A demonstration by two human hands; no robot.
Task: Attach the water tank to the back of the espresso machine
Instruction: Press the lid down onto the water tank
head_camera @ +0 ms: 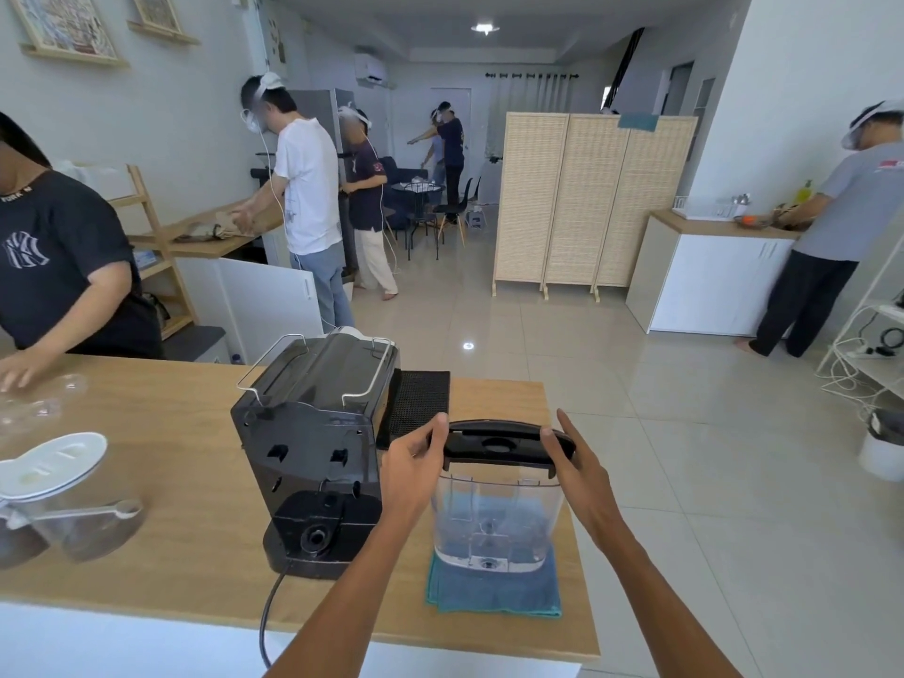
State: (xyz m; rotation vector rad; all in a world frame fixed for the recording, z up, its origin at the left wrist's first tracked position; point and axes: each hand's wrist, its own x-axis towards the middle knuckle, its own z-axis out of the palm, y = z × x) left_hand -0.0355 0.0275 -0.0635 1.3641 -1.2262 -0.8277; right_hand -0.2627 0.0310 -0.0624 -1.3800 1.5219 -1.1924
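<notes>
A clear plastic water tank with a black lid stands upright on a folded blue cloth on the wooden counter. To its left stands the black espresso machine, its back facing me, with a round socket on the low rear base. My left hand touches the lid's left end, thumb and fingers curled around it. My right hand rests against the lid's right end with fingers spread. The tank stands apart from the machine.
A black power cord hangs from the machine over the counter's near edge. A black rubber mat lies behind the machine. Lidded clear jars and a scoop sit at the left. Another person's hand works at the far left.
</notes>
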